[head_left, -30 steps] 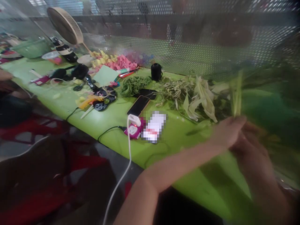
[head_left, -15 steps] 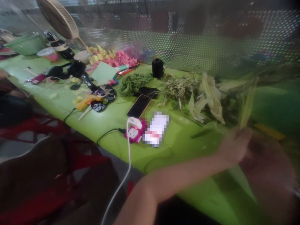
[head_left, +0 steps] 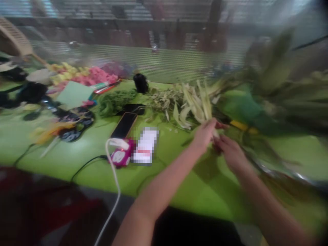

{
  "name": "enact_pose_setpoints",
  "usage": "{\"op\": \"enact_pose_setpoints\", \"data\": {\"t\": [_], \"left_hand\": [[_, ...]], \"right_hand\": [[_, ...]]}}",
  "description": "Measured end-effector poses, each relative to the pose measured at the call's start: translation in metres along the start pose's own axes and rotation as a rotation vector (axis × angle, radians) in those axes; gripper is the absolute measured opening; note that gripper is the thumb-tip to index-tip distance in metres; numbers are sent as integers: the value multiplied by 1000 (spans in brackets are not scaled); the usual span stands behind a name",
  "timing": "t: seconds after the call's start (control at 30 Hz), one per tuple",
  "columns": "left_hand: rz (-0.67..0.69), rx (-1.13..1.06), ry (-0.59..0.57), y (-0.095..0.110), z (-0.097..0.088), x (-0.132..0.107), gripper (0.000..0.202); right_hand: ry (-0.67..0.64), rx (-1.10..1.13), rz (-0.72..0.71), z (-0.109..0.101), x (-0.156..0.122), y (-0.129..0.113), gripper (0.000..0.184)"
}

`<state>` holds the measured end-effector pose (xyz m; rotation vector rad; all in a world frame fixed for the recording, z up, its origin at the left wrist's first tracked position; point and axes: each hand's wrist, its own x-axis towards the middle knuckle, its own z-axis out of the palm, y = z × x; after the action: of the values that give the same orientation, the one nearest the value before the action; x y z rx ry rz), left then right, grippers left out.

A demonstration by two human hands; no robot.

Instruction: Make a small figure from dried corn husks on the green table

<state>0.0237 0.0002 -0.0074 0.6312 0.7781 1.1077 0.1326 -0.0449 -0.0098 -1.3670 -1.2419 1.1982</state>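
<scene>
Pale yellow-green corn husk strips (head_left: 206,104) stand up out of my left hand (head_left: 205,134), whose fingers are closed round their lower part. Close against it, my right hand (head_left: 232,150) pinches the lower end of the same husk. Blur hides the exact fingertips. Just behind my hands lies a heap of dried husk strips (head_left: 164,97), with broader husk leaves (head_left: 182,116) at its right side. To the left of my forearm lie a lit phone (head_left: 146,147), its screen pixelated, and a dark phone (head_left: 124,125).
A magenta power adapter (head_left: 125,159) with a white cable (head_left: 115,181) sits near the table edge. Farther back are green string (head_left: 115,100), a black cup-like object (head_left: 140,83) and pink and yellow paper pieces (head_left: 94,77). Large leaves (head_left: 271,65) blur at right, beside a yellow strip (head_left: 243,126).
The view has turned right. My left hand has brought the husk strips in from the right, nearer the husk heap. My right hand, blurred before, now meets it at the husk's lower end.
</scene>
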Motion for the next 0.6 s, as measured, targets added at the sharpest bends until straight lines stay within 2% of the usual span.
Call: {"op": "enact_pose_setpoints", "data": {"t": [0.1, 0.2, 0.3, 0.4, 0.6], "left_hand": [[56, 30, -122, 4, -4, 2, 30], [62, 2, -143, 5, -9, 5, 30], [94, -13, -104, 7, -11, 8, 28], [99, -38, -68, 9, -12, 10, 29], [50, -173, -10, 14, -11, 10, 27]], "right_hand": [[-69, 100, 31, -2, 2, -3, 36], [-101, 148, 44, -7, 4, -5, 45], [-64, 105, 22, -14, 5, -8, 52], [-58, 14, 2, -20, 4, -11, 47], [-233, -227, -101, -19, 8, -7, 35]]}}
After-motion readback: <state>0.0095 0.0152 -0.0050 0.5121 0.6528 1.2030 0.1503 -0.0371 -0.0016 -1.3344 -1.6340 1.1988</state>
